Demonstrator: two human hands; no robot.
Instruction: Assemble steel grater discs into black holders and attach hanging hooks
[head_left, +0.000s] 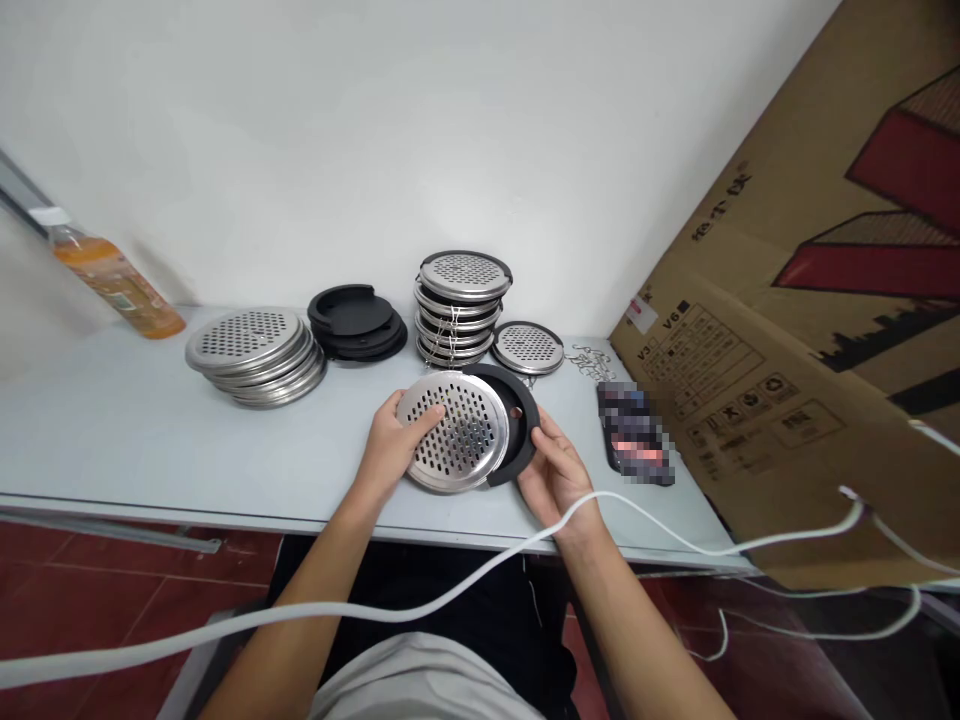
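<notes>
My left hand (394, 445) grips a round perforated metal disc (457, 430), thumb across its slotted top. A black round holder (521, 420) with a raised rim is pinched at its right edge by my right hand (559, 470). The disc overlaps the holder's left part, while the right side of the holder's inside shows, with a small hole in it. Behind them stands a tall stack of discs in black holders (457, 320) with small chains hanging from it. Another disc in a black holder (529, 348) lies right of that stack.
At left is a stack of bare metal discs (255, 355), beside several black holders (356, 325). Loose small chains (592, 362) and a phone (636, 435) lie at right, near a large cardboard box (750, 350). An orange drink bottle (120, 280) leans far left. A white cable (450, 600) crosses in front.
</notes>
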